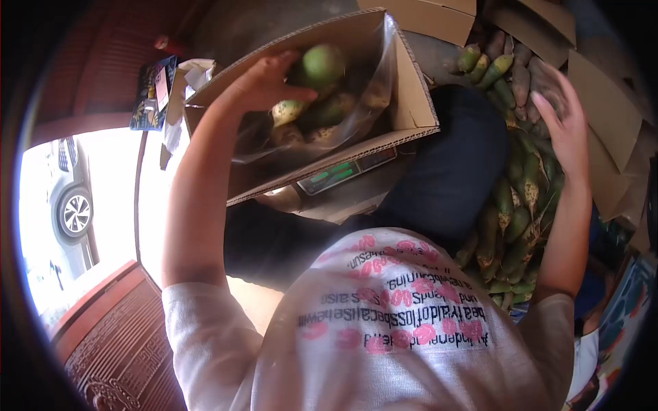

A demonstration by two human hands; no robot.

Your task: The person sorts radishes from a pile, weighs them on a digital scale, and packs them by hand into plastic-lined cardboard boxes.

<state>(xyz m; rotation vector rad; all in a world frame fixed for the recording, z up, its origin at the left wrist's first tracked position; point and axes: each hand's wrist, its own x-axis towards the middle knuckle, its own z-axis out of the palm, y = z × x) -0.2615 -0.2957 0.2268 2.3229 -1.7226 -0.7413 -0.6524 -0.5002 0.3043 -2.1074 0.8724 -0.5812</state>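
My left hand reaches into a cardboard box lined with clear plastic and grips a green mango above several other mangoes lying in the box. My right hand is stretched out, fingers spread, over a pile of green and brownish mangoes at the right; it touches the top ones and holds nothing that I can see.
The box rests on a weighing scale with a green display. More cardboard boxes stand beyond and to the right. My dark trousers lie between box and pile. An open doorway with a parked car is at the left.
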